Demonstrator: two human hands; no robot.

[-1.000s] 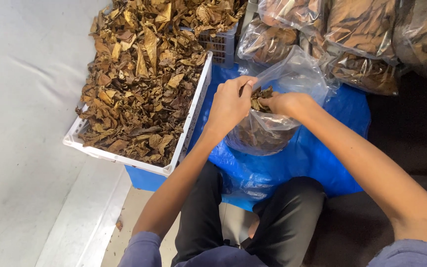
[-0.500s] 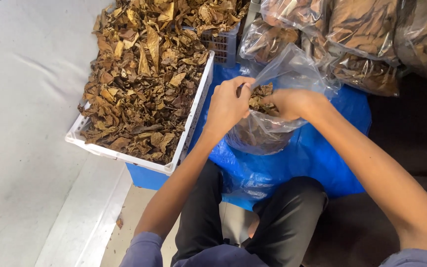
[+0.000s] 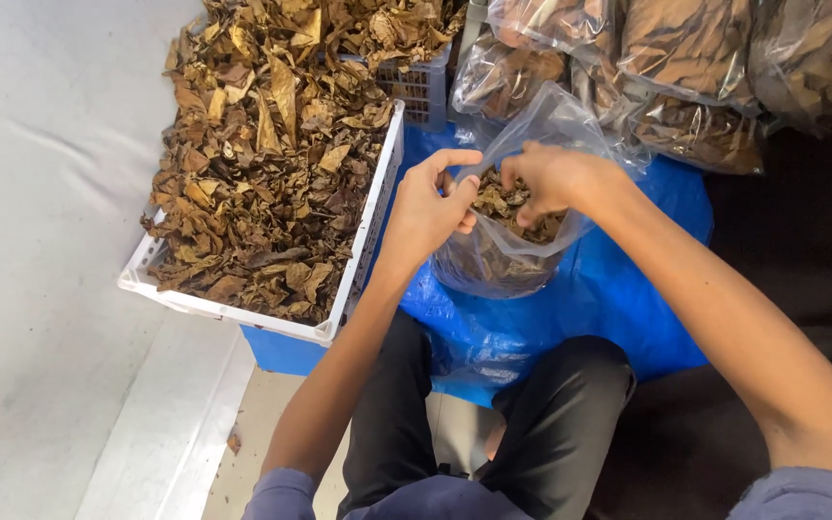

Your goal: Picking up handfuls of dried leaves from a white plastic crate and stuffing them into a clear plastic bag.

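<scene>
Compared with the earlier frames, both hands are seen closer together at the mouth of the clear plastic bag (image 3: 503,246), and the bag's rim is drawn up higher between them; the bag itself is kept in the same place. It is stood on the blue sheet (image 3: 618,308), just in front of the person's knees and just beside the white crate (image 3: 363,246), and it is partly filled with dried brown leaves (image 3: 507,207).

The left hand (image 3: 430,207) is closed on the near edge of the bag's mouth, the film being pinched between thumb and curled fingers. The right hand (image 3: 551,178) is closed on the far edge, with the fingers bent inward over the opening; whether loose leaves are also gripped under those fingers cannot be told. A flap of the clear film is seen raised above the right hand.

To the left, the white crate is heaped with a loose pile of leaves (image 3: 262,154), which spills over its rim; the crate is rested on a blue box (image 3: 286,351). A second, grey slotted crate (image 3: 421,91) is set behind it. Along the top right, several filled bags (image 3: 695,67) of the same leaves are laid side by side, touching one another. The person's dark trousers (image 3: 541,433) are shown at the bottom, and a pale floor (image 3: 40,270) is seen at the left.
</scene>
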